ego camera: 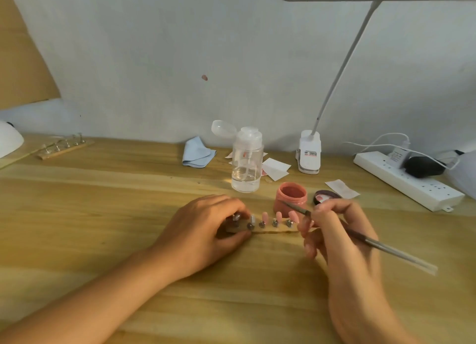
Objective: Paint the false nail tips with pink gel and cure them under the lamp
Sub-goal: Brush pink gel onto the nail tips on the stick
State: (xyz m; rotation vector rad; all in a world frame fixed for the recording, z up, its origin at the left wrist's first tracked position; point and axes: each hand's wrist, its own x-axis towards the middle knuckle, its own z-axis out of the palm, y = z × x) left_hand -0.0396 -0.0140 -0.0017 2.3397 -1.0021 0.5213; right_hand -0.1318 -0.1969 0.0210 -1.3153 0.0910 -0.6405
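Two curled grips: left fingers (pixel 230 205) hold the nail stand (pixel 279 231), right fingers (pixel 333 206) pinch the brush (pixel 391 249).

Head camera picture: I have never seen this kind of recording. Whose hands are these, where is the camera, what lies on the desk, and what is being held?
There is no machine here. A person works with bare hands, and the single picture comes from a camera worn on their head, looking down at a light wooden desk. The left hand holds one end of a narrow wooden strip with metal pegs, which carries pink false nail tips. The right hand holds a thin brush with a clear handle, its tip toward an open pink jar of gel. A dark round lid lies beside the jar. Behind stand a clear pump bottle, a pale blue cloth, a white clip-on lamp and a white power strip.
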